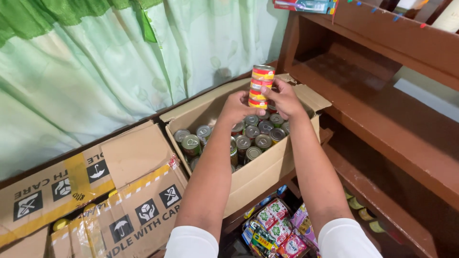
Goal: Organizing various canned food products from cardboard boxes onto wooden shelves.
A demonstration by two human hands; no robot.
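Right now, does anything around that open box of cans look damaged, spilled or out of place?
Nothing spilled. Both hands, left and right, hold a stack of red-and-yellow cans above the open box. A few cans in the box lean rather than stand upright. The taped box nearby looks crumpled.

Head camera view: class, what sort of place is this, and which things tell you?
Probably a small shop's stock corner. An open carton full of cans, brown wooden shelves, and packets of snacks below. Both hands, left hand and right hand, hold stacked cans.

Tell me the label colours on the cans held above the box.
Red and yellow bands on the stacked cans, gripped by both hands; the head view shows it.
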